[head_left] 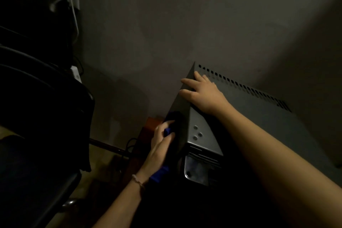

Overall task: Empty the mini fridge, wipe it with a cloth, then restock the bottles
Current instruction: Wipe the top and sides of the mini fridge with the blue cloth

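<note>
Reaching forward across the dim scene, the right hand (200, 92) lies flat on the top of the mini fridge (259, 116), palm down near the top's left rear corner, fingers straight and slightly spread, their tips at the left edge just short of a row of small vent slots (246, 88) that runs along the back of the top panel. Its bare forearm stretches in from the lower right corner, crossing over the fridge top. Lower and to the left, the left hand (161, 144) grips a dark blue cloth (167, 131), fingers curled round a bunched fold of it and pressing it against the fridge's left side wall just below the top edge; more of the cloth trails down past the wrist, where a thin pale bracelet (137, 181) sits. The fridge stands against a plain grey wall (166, 24), its nearest corner showing a metal bracket (199, 133) with three small screws and a second plate below it. No brand, label or writing can be read on the fridge or anywhere else; the light is too low. A dark chair (46, 107) fills the left side, and a white cable (74, 15) hangs by the wall at the upper left. Something brownish sits low by the wall behind the left hand, too dark to identify.
</note>
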